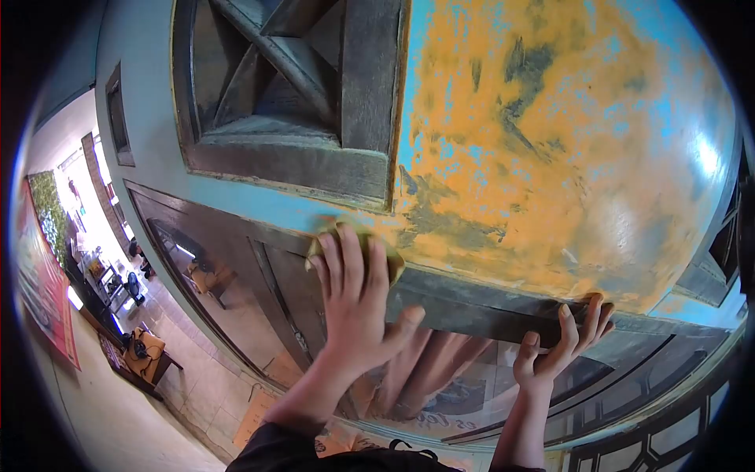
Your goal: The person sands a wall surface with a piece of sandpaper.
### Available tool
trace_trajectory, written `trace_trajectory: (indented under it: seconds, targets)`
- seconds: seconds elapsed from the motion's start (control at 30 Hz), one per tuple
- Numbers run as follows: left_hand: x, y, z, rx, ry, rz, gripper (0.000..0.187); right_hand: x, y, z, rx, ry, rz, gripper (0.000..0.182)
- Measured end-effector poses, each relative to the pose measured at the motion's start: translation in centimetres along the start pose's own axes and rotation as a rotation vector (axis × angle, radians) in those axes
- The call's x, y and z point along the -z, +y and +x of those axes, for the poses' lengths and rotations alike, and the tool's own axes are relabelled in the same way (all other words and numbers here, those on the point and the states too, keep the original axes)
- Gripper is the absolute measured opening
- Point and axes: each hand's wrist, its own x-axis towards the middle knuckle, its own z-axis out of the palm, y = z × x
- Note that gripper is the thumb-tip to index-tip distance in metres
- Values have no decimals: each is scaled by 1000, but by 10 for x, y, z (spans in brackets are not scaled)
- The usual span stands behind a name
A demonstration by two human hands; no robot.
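My left hand presses a yellowish-green pad flat against the dark wooden frame, just under a pale blue strip of wall. Its fingers lie stretched over the pad and hide most of it; the thumb sticks out to the right. Further right, my right hand rests its fingertips on the same frame, fingers apart and holding nothing. Above both hands is a wall panel with patchy orange paint, grey smears and blue showing through.
A wooden vent with crossed slats is set in the wall at upper left. Below the frame, glass shows reflections and a brown curtain. Down on the tiled floor at left stands a chair with a dark item on it. A red banner hangs beyond.
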Motion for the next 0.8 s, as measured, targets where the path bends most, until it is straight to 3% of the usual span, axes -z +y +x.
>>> trace_trajectory:
  seconds: [0.13,0.27,0.5,0.63,0.67,0.8]
  targets:
    - [22,-9,32,48,73,-80,88,2,-2,2,32,-26,-37,46]
    - [-2,10,-5,-10,-36,-35,88,1,-1,0,28,-23,-29,46]
    - [8,6,17,31,28,0,89,2,-2,-2,14,-40,-23,45]
    - [8,4,9,-44,-88,157,91,5,-1,-3,19,-58,-20,44]
    - [14,-4,17,64,-29,94,90,5,-1,-3,20,-60,-14,44]
    - [2,7,10,16,11,75,84,3,-1,-5,22,-55,-14,45]
